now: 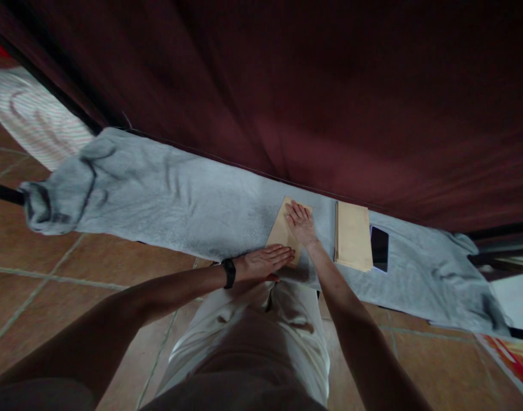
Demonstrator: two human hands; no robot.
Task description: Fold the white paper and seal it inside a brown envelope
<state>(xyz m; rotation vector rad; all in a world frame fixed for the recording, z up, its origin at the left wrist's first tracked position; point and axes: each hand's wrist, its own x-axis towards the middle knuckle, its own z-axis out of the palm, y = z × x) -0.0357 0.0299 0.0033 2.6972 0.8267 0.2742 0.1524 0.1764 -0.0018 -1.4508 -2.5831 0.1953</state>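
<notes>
A tan paper envelope or folded sheet (279,229) lies slanted on the grey cloth in front of me. My left hand (267,260), with a black watch on the wrist, rests flat across its near end, fingers stretched out to the right. Over its far right part my right hand (301,222) lies flat, fingers spread and pointing away from me. Neither hand grips anything. Right of my right hand is a stack of similar tan paper pieces (353,235); I cannot tell whether they are envelopes or sheets.
A phone (380,249) with a dark screen lies against the stack's right side. Grey cloth (201,194) covers the long narrow surface. Behind it hangs a dark red curtain (287,103). Striped fabric (34,114) is at the far left, above a tiled floor (94,260).
</notes>
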